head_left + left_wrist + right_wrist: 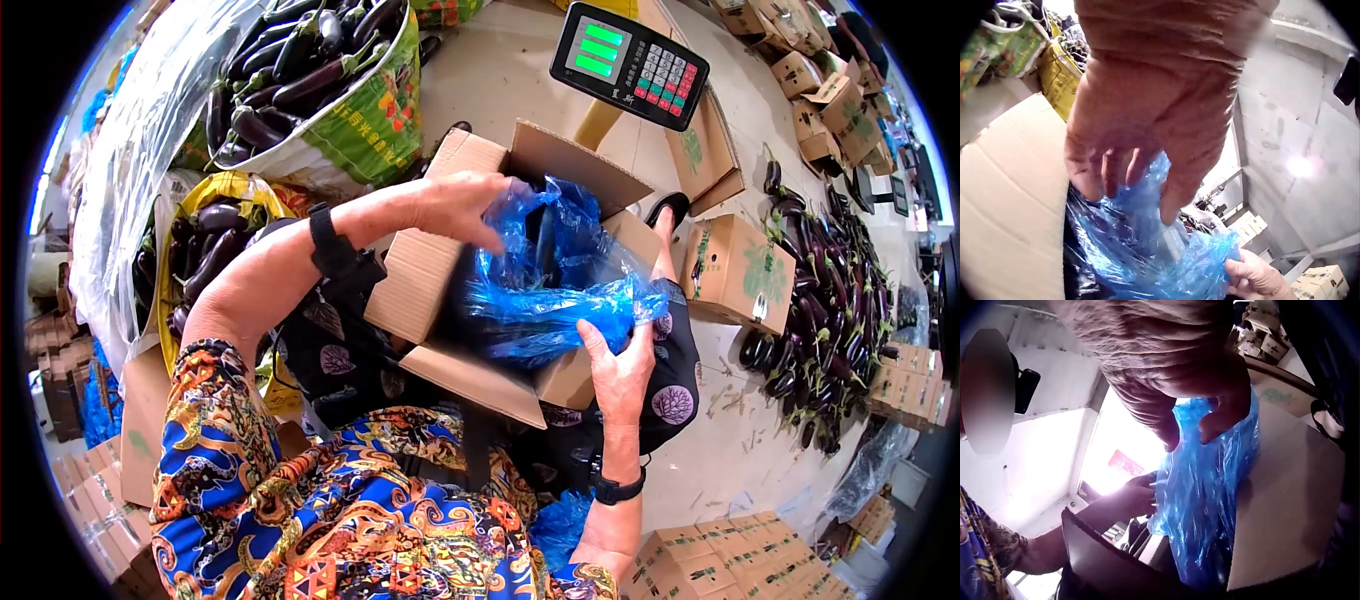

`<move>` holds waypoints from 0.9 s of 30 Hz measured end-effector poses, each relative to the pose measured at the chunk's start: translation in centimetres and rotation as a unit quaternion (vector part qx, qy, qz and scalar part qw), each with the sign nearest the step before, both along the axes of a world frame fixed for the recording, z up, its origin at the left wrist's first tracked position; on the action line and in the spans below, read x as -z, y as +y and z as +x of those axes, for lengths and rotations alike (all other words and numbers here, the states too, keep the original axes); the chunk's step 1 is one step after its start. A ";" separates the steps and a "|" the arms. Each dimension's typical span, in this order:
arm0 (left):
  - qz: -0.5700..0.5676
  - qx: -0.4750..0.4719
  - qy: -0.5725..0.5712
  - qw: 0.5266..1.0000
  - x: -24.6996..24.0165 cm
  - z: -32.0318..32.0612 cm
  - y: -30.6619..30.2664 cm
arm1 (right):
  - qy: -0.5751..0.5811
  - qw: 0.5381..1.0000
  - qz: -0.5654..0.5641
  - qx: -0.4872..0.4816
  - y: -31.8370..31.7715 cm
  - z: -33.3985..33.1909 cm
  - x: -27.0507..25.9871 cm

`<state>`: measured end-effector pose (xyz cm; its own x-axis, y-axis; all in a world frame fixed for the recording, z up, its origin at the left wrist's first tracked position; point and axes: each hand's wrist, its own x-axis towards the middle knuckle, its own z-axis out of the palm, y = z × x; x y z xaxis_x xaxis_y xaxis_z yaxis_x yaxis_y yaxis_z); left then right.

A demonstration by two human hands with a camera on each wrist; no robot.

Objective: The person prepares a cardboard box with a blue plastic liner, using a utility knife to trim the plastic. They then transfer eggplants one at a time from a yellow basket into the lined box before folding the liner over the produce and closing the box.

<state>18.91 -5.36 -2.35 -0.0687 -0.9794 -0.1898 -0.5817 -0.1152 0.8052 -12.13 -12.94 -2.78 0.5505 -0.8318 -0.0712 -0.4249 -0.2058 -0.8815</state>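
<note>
A cardboard box (415,280) with raised flaps stands between the person's knees, lined with a thin blue plastic bag (545,320). Dark shapes show inside the bag's opening. The left hand (465,208) reaches over the box's left side and holds the bag's upper edge; its fingers (1113,172) curl down onto the film in the left wrist view. On the opposite side, the right hand (622,370) pinches the bag's rim between thumb and fingers. Blue film hangs below the right hand's fingers (1222,422) in the right wrist view.
Eggplants (310,70) fill a large printed sack (350,140) at the upper left and a yellow bag (170,290) below it. A digital scale display (630,65) stands beyond the box. More eggplants (825,300) lie on the floor at right, beside a closed carton (740,272).
</note>
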 end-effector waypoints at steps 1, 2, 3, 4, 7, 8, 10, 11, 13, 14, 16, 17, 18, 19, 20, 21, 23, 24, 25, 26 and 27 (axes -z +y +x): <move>0.012 0.046 -0.050 0.998 0.2 -0.1 0.3 | -0.007 0.999 0.047 -0.003 0.0 -0.3 0.6; -0.016 0.078 -0.115 0.990 1.1 -0.9 1.0 | 0.020 0.992 0.127 0.005 -0.1 -0.6 1.4; -0.012 0.073 -0.128 0.989 1.3 -2.0 1.6 | 0.024 0.990 0.137 0.005 -0.1 -0.5 2.0; -0.009 0.068 -0.141 0.988 1.4 -3.3 2.2 | 0.028 0.989 0.147 0.004 -0.1 -0.1 2.3; -0.057 0.010 -0.116 0.992 1.5 -5.8 2.4 | 0.000 0.997 0.050 -0.057 0.1 1.8 1.5; -0.062 -0.014 -0.106 0.992 2.4 -6.1 2.2 | 0.016 0.993 0.103 -0.063 0.4 2.6 0.8; -0.123 -0.052 -0.072 0.988 4.1 -6.2 1.7 | -0.021 0.987 0.099 -0.128 0.6 3.9 2.3; -0.153 -0.067 -0.055 0.984 4.5 -6.1 1.3 | -0.071 0.977 -0.049 -0.194 0.4 4.9 1.6; -0.149 -0.060 -0.022 0.987 4.5 -5.3 0.4 | -0.054 0.977 -0.082 -0.189 -0.7 5.7 2.6; -0.131 -0.040 -0.046 0.990 3.9 -5.0 0.2 | -0.038 0.981 -0.083 -0.173 -1.3 6.4 2.5; -0.008 -0.048 0.104 0.993 2.6 -4.9 0.4 | -0.078 0.988 -0.031 -0.126 -2.1 7.0 1.5; 0.053 -0.052 0.178 0.981 1.8 -5.0 0.5 | -0.066 0.990 -0.005 -0.128 -2.6 7.0 1.6; 0.077 -0.040 0.201 0.976 2.0 -5.2 0.5 | -0.053 0.990 0.022 -0.129 -2.8 7.0 1.7; 0.029 -0.037 0.172 0.984 2.7 -5.8 0.7 | -0.047 0.986 0.002 -0.162 -2.7 6.9 1.6; -0.019 -0.034 0.143 0.989 3.6 -6.5 0.8 | -0.040 0.980 -0.018 -0.194 -2.3 7.1 0.9; -0.067 -0.057 0.148 0.985 3.8 -7.3 0.5 | -0.005 0.974 0.029 -0.225 -1.6 7.2 0.2; -0.086 -0.055 0.132 0.986 3.3 -6.8 0.5 | 0.008 0.957 -0.105 -0.269 -1.3 6.6 -1.6; -0.090 -0.049 0.133 0.986 3.0 -6.5 0.4 | -0.011 0.955 -0.161 -0.248 -0.9 6.2 -2.1; -0.066 -0.071 0.116 0.989 2.8 -6.0 0.5 | -0.025 0.981 -0.114 -0.158 -0.6 5.8 -3.2; -0.043 -0.093 0.099 0.990 2.6 -5.6 0.6 | -0.038 0.995 -0.066 -0.065 -0.3 5.5 -4.2; -0.056 -0.106 0.109 0.987 2.5 -5.4 0.9 | 0.010 0.995 -0.086 -0.047 -1.1 4.3 -4.1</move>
